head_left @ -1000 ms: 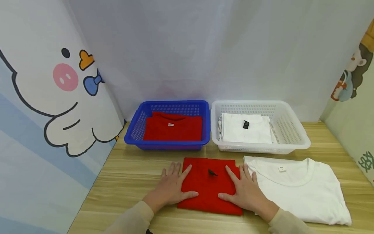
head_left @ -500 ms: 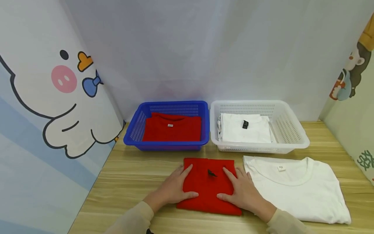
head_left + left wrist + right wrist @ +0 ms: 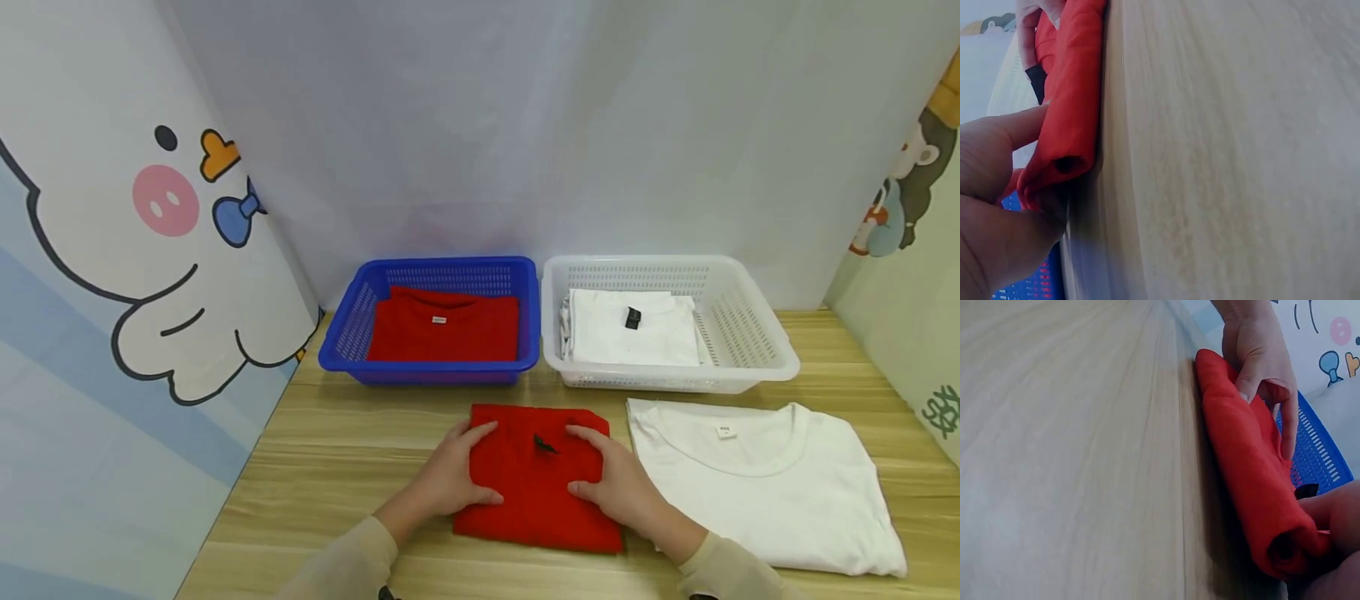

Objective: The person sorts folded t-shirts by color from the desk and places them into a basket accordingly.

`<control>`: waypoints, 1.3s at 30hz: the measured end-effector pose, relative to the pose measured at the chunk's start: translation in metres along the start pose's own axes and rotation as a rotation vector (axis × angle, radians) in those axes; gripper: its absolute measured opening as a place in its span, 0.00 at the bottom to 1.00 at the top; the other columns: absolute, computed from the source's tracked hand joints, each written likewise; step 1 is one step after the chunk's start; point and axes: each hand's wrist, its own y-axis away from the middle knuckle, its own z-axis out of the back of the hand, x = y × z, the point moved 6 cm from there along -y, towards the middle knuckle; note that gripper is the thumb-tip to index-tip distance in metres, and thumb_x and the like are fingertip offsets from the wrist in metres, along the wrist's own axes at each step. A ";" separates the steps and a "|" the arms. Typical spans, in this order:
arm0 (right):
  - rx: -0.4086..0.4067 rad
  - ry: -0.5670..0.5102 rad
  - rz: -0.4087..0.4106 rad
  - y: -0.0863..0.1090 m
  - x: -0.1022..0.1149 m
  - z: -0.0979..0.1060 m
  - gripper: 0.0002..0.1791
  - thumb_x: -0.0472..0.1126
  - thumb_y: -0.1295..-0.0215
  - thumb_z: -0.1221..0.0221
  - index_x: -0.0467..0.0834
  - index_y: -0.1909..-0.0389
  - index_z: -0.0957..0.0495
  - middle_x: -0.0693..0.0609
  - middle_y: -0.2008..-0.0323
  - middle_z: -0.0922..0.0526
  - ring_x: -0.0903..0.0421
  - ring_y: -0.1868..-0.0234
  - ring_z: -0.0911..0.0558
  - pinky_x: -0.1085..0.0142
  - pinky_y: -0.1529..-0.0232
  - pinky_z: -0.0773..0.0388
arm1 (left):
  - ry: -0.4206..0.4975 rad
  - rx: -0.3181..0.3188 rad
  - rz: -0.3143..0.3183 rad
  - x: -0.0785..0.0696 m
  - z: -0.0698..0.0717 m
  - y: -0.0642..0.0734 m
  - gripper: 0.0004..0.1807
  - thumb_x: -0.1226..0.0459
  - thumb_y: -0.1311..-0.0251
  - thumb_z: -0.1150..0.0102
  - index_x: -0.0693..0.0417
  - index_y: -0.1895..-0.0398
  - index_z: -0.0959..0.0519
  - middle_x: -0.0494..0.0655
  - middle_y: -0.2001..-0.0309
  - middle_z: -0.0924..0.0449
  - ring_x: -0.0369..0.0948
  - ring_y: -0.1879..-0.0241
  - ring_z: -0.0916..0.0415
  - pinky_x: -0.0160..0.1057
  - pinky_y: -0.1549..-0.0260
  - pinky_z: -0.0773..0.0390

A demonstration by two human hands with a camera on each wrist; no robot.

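A folded red T-shirt (image 3: 536,508) with a dark neck tag lies on the wooden table, between both hands. My left hand (image 3: 444,477) grips its left side, thumb and index finger on top. On the right side, my right hand (image 3: 628,490) holds it the same way. Up close in the left wrist view, the layered red edge (image 3: 1069,119) sits between my fingers, some of them tucked below it. The right wrist view shows the rolled-looking end of the red shirt (image 3: 1254,469) in my right fingers; the fingertips underneath are hidden.
A blue basket (image 3: 435,377) holding a folded red shirt stands at the back left. Beside it is a white basket (image 3: 660,382) with folded white shirts. A folded white T-shirt (image 3: 780,508) lies close by my right hand. Printed curtains border the table.
My flat, spread hands have drawn inward, and their fingers have curled round the red shirt's two sides. The shirt's upper right corner now looks bent. Baskets and white shirt stay put.
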 end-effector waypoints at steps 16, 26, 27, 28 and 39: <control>0.053 -0.499 -0.156 0.000 -0.010 -0.003 0.34 0.29 0.47 0.32 0.49 0.38 0.28 0.44 0.46 0.24 0.49 0.53 0.22 0.60 0.57 0.22 | 0.432 0.106 0.061 0.018 -0.007 -0.003 0.41 0.63 0.51 0.26 0.33 0.33 0.33 0.44 0.41 0.30 0.45 0.45 0.30 0.50 0.44 0.28; -0.008 -0.528 -0.169 0.001 -0.014 0.004 0.36 0.32 0.49 0.30 0.53 0.38 0.28 0.43 0.47 0.24 0.48 0.55 0.21 0.60 0.60 0.19 | 0.713 0.094 0.027 0.014 0.000 -0.001 0.42 0.67 0.49 0.28 0.39 0.31 0.34 0.52 0.42 0.28 0.48 0.48 0.25 0.44 0.52 0.21; -0.008 -0.533 -0.167 0.001 -0.013 0.005 0.36 0.32 0.49 0.29 0.54 0.38 0.28 0.43 0.47 0.24 0.48 0.55 0.21 0.59 0.60 0.19 | 0.736 0.087 0.022 0.012 0.002 0.000 0.41 0.67 0.49 0.28 0.40 0.31 0.34 0.53 0.42 0.28 0.48 0.48 0.25 0.44 0.53 0.21; -0.008 -0.536 -0.164 0.002 -0.011 0.007 0.36 0.33 0.49 0.29 0.54 0.38 0.28 0.43 0.47 0.24 0.48 0.55 0.21 0.59 0.60 0.19 | 0.751 0.081 0.014 0.010 0.004 0.001 0.41 0.67 0.49 0.29 0.41 0.31 0.34 0.54 0.42 0.28 0.48 0.48 0.24 0.44 0.53 0.20; -0.003 -0.497 -0.097 0.004 0.017 0.028 0.36 0.39 0.48 0.29 0.57 0.36 0.30 0.44 0.43 0.28 0.46 0.50 0.24 0.60 0.58 0.20 | 0.793 0.017 -0.046 -0.005 0.029 0.008 0.40 0.67 0.49 0.29 0.41 0.31 0.33 0.54 0.39 0.30 0.49 0.45 0.26 0.44 0.52 0.21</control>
